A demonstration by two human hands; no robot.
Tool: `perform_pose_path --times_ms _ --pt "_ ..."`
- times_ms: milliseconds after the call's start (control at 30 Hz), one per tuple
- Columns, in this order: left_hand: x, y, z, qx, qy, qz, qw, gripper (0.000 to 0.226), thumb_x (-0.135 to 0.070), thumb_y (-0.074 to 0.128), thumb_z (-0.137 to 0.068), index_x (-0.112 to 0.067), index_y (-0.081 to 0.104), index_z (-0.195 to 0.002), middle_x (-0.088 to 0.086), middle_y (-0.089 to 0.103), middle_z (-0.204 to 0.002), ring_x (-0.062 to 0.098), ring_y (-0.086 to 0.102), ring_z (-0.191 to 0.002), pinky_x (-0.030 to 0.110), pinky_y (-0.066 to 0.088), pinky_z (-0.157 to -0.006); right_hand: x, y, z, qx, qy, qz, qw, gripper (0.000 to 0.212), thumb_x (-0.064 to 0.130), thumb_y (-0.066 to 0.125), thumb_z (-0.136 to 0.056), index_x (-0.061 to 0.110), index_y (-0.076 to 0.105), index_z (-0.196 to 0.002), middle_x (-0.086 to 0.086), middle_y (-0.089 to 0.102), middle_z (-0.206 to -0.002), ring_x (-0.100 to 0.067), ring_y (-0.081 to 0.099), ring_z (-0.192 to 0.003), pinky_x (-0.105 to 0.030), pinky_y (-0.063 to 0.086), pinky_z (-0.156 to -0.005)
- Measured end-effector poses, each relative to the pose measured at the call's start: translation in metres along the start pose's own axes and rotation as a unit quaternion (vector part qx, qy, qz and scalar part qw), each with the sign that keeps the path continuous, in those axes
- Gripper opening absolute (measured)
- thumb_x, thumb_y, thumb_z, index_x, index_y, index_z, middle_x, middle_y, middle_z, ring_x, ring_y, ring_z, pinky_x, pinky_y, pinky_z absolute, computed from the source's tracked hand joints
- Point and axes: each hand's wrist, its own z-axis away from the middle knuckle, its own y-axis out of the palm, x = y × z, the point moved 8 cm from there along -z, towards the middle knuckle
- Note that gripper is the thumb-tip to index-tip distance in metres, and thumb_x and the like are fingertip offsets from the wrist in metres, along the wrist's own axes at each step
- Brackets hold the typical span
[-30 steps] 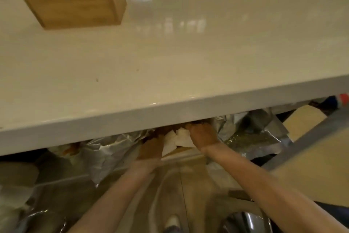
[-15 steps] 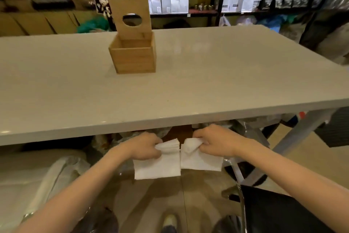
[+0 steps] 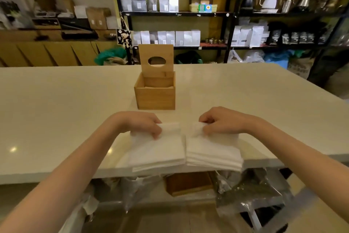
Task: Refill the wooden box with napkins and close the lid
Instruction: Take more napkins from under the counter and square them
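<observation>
Now the left hand [image 3: 140,124] pinches the top edge of one napkin stack [image 3: 157,152], and the right hand [image 3: 221,122] pinches a second stack [image 3: 212,152] touching it, low in the frame's centre over the table [image 3: 56,110] edge. Just above stands the wooden box [image 3: 155,95], its lid [image 3: 156,60] upright.

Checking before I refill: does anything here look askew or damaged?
Nothing stands out. The wooden box sits square on the table, lid upright, and both napkin stacks look neat.
</observation>
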Motion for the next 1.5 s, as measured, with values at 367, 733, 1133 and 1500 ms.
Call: perform_pose_path --times_ms 367,733,1133,1500 --pt "0.017 -0.055 -0.062 -0.095 0.091 -0.083 0.988 0.02 -0.022 0.063 -0.08 -0.021 0.061 -0.099 -0.002 0.062 -0.101 0.015 0.058 -0.093 0.029 0.048 -0.081 -0.029 -0.011 -0.074 -0.024 0.022 -0.018 0.999 0.023 0.016 0.05 -0.08 0.018 0.064 -0.099 -0.001 0.067 -0.095 -0.017 0.059 -0.086 -0.026 0.046 -0.074" --pt "0.021 -0.063 -0.067 -0.137 0.143 -0.088 0.976 0.051 -0.038 0.063 -0.079 -0.033 0.043 -0.125 -0.018 0.049 -0.115 0.0 0.047 -0.101 0.006 0.037 -0.074 -0.027 -0.014 -0.077 -0.088 -0.025 0.111 0.99 0.042 0.025 0.049 -0.088 0.027 0.043 -0.129 0.005 0.052 -0.128 -0.004 0.044 -0.101 -0.02 0.034 -0.084" --pt "0.056 -0.059 -0.024 -0.267 0.146 -0.063 0.95 0.055 -0.057 0.042 -0.077 -0.034 0.043 -0.127 -0.017 0.047 -0.132 0.001 0.046 -0.111 0.021 0.038 -0.095 0.045 0.008 -0.088 -0.119 -0.173 0.141 0.967 0.038 0.033 0.039 -0.094 0.023 0.042 -0.13 0.003 0.054 -0.129 -0.013 0.046 -0.116 -0.032 0.039 -0.096" --pt "0.054 -0.056 -0.045 -0.174 0.091 -0.146 0.97 0.069 -0.046 0.066 -0.073 -0.032 0.035 -0.133 -0.009 0.046 -0.126 0.006 0.04 -0.106 0.021 0.034 -0.09 0.04 0.023 -0.117 0.055 -0.072 0.122 0.988 0.056 0.041 0.065 -0.075 0.021 0.044 -0.123 0.001 0.055 -0.116 -0.018 0.053 -0.102 -0.04 0.048 -0.088"
